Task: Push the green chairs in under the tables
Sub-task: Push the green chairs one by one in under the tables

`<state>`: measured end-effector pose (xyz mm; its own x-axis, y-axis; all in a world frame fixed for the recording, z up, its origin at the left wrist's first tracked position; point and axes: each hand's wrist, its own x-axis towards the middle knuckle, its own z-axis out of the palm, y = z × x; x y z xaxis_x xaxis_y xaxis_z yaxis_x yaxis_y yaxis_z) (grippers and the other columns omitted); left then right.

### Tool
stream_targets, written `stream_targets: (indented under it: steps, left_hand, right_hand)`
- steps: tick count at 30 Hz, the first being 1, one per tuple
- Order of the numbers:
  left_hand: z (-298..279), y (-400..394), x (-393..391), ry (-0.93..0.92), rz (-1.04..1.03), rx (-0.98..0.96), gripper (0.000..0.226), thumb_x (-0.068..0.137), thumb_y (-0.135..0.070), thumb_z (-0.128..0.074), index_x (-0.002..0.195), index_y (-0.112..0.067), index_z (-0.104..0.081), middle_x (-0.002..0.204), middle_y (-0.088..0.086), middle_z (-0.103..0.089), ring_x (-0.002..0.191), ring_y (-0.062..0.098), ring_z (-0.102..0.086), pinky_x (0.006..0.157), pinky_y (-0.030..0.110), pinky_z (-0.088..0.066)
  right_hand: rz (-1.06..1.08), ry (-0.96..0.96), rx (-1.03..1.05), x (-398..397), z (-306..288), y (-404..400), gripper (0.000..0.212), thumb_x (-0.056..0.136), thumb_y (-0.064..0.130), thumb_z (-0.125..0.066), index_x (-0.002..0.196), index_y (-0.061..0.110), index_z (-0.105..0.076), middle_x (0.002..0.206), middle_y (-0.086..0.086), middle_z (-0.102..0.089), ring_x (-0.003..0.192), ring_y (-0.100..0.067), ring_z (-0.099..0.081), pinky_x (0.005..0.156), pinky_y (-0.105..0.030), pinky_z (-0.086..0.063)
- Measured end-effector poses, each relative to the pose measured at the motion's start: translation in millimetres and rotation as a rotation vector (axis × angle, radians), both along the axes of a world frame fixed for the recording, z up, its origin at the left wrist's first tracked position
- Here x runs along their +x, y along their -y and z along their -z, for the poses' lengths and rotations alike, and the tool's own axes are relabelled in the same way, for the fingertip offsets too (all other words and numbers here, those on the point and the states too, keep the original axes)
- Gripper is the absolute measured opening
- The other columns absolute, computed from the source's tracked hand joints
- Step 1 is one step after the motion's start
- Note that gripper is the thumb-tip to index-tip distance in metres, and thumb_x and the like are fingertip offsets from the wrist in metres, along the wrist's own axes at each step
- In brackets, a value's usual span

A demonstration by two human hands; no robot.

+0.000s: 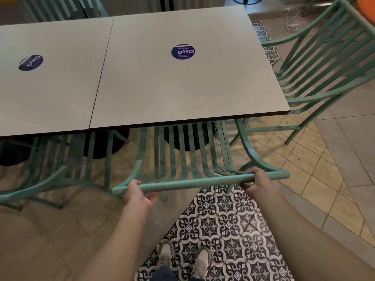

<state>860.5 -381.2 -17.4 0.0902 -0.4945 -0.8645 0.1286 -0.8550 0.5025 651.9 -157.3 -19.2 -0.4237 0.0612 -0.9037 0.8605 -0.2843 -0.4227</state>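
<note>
The fingers of the left hand are wrapped under the top rail of the green chair, and the right hand is clamped on the same rail near its right end. The chair is positioned directly in front of the person, with its seat already partly under the near edge of the right counter; the backrest remains clear of that edge. A second green chair is set at the left counter, just beside the held one. A third green chair is placed at the right end of the counter, turned at an angle and not tucked in.

The push is judged to be nearly complete. The following risks are noted: if the rail is driven forward unevenly, the chair may be skewed and its left armrest may be caught against the neighbouring chair. If the armrests sit higher than the counter's underside, they may be jammed against the edge. The legs may be snagged on the joints of the tiled floor.
</note>
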Motion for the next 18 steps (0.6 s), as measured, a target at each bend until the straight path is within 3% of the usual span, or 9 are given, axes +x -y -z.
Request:
stream_targets:
  steps: [8, 13, 18]
  left_hand:
    - [1.3, 4.1, 3.5, -0.009, 0.018, 0.006, 0.031, 0.089, -0.010, -0.052, 0.119, -0.010, -0.043, 0.115, 0.017, -0.056, 0.097, 0.033, -0.062, 0.081, 0.046, -0.055]
    - [2.0, -1.1, 3.0, -0.024, 0.021, -0.029, 0.043, 0.090, -0.011, -0.052, 0.132, -0.009, -0.042, 0.115, 0.017, -0.056, 0.087, 0.028, -0.064, 0.083, 0.044, -0.054]
    - [2.0, -0.8, 1.5, -0.043, 0.028, -0.029, 0.039, 0.090, -0.011, -0.050, 0.128, -0.009, -0.042, 0.118, 0.018, -0.055, 0.084, 0.028, -0.064, 0.080, 0.045, -0.053]
  right_hand:
    - [-0.004, 0.012, 0.023, 0.5, 2.9, 2.9, 0.046, 0.079, -0.002, -0.055, 0.122, 0.008, -0.043, 0.117, -0.019, -0.054, 0.100, -0.037, -0.061, 0.086, -0.054, -0.053]
    - [-0.006, -0.007, 0.043, 0.0, 5.1, 1.6, 0.042, 0.080, -0.003, -0.055, 0.119, 0.005, -0.043, 0.116, -0.018, -0.053, 0.099, -0.035, -0.061, 0.082, -0.052, -0.055]
    - [-0.021, -0.017, 0.059, -1.3, 6.5, 0.6, 0.046, 0.080, -0.003, -0.056, 0.124, 0.006, -0.043, 0.115, -0.018, -0.053, 0.099, -0.035, -0.060, 0.084, -0.052, -0.055]
